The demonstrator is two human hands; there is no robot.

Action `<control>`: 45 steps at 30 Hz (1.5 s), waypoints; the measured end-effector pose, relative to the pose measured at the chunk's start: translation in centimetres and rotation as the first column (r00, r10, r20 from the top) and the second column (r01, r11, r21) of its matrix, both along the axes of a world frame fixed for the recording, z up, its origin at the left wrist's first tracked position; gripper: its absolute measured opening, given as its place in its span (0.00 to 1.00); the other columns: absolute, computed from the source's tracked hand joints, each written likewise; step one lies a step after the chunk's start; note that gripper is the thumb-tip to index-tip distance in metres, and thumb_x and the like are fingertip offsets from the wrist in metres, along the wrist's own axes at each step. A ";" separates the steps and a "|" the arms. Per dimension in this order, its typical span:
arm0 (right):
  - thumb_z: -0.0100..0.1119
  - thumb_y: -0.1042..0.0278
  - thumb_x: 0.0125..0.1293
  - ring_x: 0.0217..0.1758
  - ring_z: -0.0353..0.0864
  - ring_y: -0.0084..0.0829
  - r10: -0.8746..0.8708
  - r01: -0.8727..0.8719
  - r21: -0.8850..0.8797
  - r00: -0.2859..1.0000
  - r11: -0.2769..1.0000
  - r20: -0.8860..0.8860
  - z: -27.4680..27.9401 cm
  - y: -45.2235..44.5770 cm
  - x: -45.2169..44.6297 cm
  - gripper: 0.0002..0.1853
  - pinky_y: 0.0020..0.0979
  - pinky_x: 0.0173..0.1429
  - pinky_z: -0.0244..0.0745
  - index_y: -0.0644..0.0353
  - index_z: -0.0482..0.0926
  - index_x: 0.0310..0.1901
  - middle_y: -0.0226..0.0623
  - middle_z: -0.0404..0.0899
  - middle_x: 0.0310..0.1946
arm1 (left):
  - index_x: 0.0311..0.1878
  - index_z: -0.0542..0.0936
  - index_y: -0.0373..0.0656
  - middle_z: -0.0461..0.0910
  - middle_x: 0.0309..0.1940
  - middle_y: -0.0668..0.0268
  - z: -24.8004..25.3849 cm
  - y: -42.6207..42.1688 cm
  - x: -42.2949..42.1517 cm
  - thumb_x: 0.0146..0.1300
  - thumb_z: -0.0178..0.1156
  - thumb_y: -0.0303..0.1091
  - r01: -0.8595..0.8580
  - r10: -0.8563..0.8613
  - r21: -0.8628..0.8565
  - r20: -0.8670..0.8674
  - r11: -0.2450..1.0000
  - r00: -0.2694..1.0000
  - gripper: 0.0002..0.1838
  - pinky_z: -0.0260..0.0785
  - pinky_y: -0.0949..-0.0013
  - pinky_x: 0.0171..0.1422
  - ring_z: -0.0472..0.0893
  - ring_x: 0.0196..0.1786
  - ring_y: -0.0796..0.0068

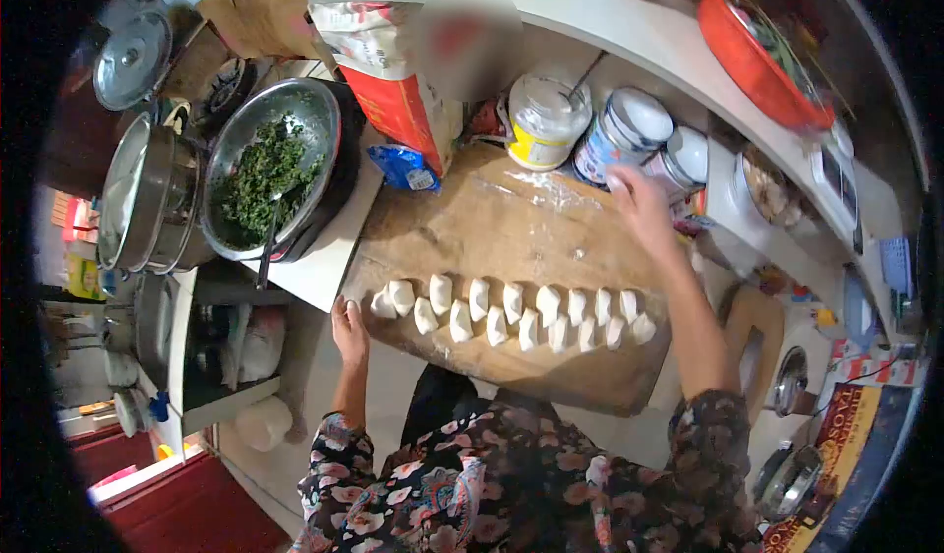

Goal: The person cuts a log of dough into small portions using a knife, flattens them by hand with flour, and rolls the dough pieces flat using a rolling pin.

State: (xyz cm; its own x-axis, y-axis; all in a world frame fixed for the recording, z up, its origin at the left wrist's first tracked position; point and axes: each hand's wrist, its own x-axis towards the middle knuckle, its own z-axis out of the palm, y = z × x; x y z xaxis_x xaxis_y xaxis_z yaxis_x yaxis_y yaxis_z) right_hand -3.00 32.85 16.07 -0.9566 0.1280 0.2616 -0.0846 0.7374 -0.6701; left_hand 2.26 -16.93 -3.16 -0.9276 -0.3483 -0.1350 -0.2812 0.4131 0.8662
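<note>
Two rows of cut white dough pieces [512,302] lie across the near part of a floured wooden board [462,229]. My left hand [349,331] is at the board's left front corner, its fingers extended along the edge. Over the back right of the board, my right hand [637,199] is raised in front of a blue-and-white can [596,152]; its fingers are blurred, and whether they hold anything is unclear. Loose flour [551,187] dusts the wood near a white tub with a yellow label [539,145], which has a utensil handle sticking out.
Left of the board stands a metal bowl [329,125] of chopped greens [265,174] with a spoon [267,248]. A red-and-white bag [388,101] and a blue packet [403,167] are at the back. Above right, a shelf [590,12] carries a red basin [747,66].
</note>
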 end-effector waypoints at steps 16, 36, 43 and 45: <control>0.53 0.55 0.60 0.38 0.81 0.38 -0.070 -0.520 0.553 0.685 0.651 0.725 -14.0 9.1 -27.2 0.19 0.36 0.45 0.75 0.61 0.82 0.42 0.47 0.83 0.37 | 0.58 0.71 0.36 0.76 0.52 0.52 3.5 0.9 -2.5 0.69 0.48 0.40 0.037 -0.031 -0.052 0.122 0.998 0.992 0.21 0.63 0.64 0.63 0.75 0.57 0.58; 0.56 0.63 0.62 0.36 0.78 0.25 0.159 0.017 -0.253 0.739 0.967 0.654 2.5 0.1 -17.1 0.17 0.26 0.42 0.73 0.61 0.78 0.50 0.34 0.81 0.37 | 0.58 0.71 0.35 0.76 0.50 0.52 1.8 0.8 -2.0 0.69 0.50 0.41 0.015 -0.016 0.041 0.039 0.999 0.999 0.21 0.66 0.66 0.59 0.76 0.53 0.61; 0.58 0.68 0.62 0.35 0.78 0.25 0.354 0.125 -0.540 0.630 0.832 0.691 -6.9 -1.7 -4.1 0.13 0.28 0.38 0.74 0.62 0.78 0.47 0.34 0.81 0.39 | 0.60 0.67 0.36 0.70 0.52 0.53 4.4 3.6 1.1 0.68 0.51 0.38 -0.073 0.072 -0.014 -0.088 0.997 0.994 0.21 0.66 0.63 0.58 0.74 0.51 0.61; 0.57 0.72 0.61 0.34 0.80 0.26 0.311 0.259 -0.571 0.631 0.779 0.711 -7.5 -6.4 -0.7 0.13 0.26 0.36 0.75 0.63 0.77 0.48 0.36 0.81 0.38 | 0.60 0.67 0.37 0.70 0.52 0.51 5.4 5.1 2.6 0.67 0.52 0.36 -0.056 0.036 -0.112 -0.172 0.992 0.985 0.21 0.65 0.62 0.57 0.72 0.53 0.57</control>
